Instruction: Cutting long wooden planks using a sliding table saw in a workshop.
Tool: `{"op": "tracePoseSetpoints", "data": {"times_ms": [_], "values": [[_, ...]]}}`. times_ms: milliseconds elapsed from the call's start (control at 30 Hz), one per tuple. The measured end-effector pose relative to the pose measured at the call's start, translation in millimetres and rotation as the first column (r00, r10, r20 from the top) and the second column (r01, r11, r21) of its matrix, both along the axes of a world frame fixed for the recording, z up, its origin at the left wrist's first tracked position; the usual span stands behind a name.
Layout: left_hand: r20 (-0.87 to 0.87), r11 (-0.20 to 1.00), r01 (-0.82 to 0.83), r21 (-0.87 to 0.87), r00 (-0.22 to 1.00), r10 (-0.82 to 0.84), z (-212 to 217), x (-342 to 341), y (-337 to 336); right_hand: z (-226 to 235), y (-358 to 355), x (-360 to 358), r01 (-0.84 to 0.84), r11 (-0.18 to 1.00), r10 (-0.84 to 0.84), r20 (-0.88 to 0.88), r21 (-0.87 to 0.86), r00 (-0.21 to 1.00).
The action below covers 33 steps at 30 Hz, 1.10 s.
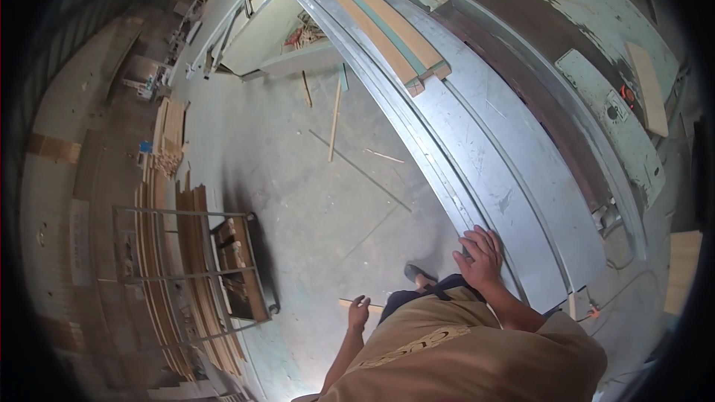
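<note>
My right hand (482,255) rests on the near end of a long silver metal machine table (514,179), at its left rail. Its fingers are spread on the metal, and no object shows in them. Low at my left side, my left hand (359,314) hangs with loosely bent fingers, a small gap between the tips. A pale wooden strip (346,303) passes behind that hand, seemingly on the floor and not gripped. At the table's far end lie long tan wood boards (395,18) with a grey-green strip (372,7) between them, out of reach of both hands.
Thin sticks (334,123) lie scattered on the concrete floor (298,201). To the left stands a metal rack cart (186,275) with long wooden strips. A worn machine panel (611,119) with a loose board (646,89) is at the right; a cable (633,290) runs nearby.
</note>
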<state>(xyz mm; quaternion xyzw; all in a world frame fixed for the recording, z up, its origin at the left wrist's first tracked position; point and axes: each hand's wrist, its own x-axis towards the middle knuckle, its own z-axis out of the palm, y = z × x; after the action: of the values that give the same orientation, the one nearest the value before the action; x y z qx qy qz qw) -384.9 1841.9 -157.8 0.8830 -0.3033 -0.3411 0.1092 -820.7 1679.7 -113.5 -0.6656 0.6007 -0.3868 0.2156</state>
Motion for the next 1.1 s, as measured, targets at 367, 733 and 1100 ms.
{"op": "tracePoseSetpoints", "data": {"times_ms": [367,733,1100], "values": [[-0.084,0.985,-0.171,-0.026,0.982,0.168,-18,2,36,-6,-4,9,-0.131,0.989,0.137,-0.089,0.068,0.987],[-0.205,0.968,-0.247,-0.054,0.951,0.231,-41,9,70,-4,0,23,-0.122,0.989,0.133,-0.153,0.078,0.979],[-0.161,0.932,-0.211,-0.295,0.972,0.169,-57,125,137,-52,-17,44,-0.033,0.997,0.026,-0.108,-0.063,0.994]]}}
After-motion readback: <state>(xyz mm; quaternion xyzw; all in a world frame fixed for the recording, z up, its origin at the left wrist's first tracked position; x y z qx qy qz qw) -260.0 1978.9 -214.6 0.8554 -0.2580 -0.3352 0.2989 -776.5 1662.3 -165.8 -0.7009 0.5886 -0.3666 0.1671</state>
